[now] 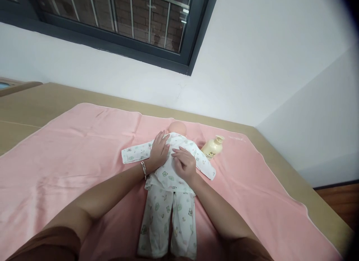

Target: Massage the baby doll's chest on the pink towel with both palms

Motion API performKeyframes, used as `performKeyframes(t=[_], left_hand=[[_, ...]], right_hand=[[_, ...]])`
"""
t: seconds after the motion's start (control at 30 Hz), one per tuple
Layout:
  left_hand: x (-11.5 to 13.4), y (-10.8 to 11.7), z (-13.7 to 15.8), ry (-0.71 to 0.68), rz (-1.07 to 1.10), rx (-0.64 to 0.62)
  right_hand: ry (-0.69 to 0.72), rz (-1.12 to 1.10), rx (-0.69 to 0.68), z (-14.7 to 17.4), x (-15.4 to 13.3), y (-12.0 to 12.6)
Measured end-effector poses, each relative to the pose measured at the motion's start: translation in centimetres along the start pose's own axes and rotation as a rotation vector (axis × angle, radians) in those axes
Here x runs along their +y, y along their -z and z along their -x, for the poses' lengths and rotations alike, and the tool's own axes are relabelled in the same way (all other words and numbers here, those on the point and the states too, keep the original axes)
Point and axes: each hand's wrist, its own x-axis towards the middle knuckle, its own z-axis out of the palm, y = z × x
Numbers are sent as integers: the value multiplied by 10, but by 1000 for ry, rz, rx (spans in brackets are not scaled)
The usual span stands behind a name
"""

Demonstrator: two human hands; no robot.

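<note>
A baby doll [177, 128] with a bare, smooth head lies on a pink blanket, head toward the wall. It is dressed in a white printed long-sleeved top [168, 175] and matching trousers [157, 216]. My left hand [159, 150] rests flat on the upper left of the top, fingers stretched toward the doll's head; a bracelet circles that wrist. On the right side of the doll's torso lies my right hand [184, 163], its fingers loosely bent and apart, touching the cloth. Neither hand grips anything. The doll's face cannot be seen.
Close to the doll's right-hand sleeve lies a pale yellow pump bottle [213, 146], tilted on the pink blanket [98, 141]. A wooden table [64, 96] shows around the blanket. Behind it rises a white wall [230, 77] with a dark-framed window [193, 40].
</note>
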Motion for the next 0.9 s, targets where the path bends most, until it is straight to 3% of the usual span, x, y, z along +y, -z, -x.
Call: performKeyframes(t=[0.1, 0.23, 0.33, 0.53, 0.9], left_hand=[[4, 3, -1, -2, -19, -11], [12, 8, -3, -57, 7, -57], [14, 9, -4, -64, 28, -91], [14, 7, -7, 12, -29, -104], [15, 9, -14, 33, -51, -209]], right_hand=[[-196, 138, 63, -4, 14, 0], [-365, 246, -75, -9, 29, 4], [-362, 281, -124, -9, 32, 5], [-394, 323, -80, -9, 26, 5], [-341, 362, -279, -20, 38, 9]])
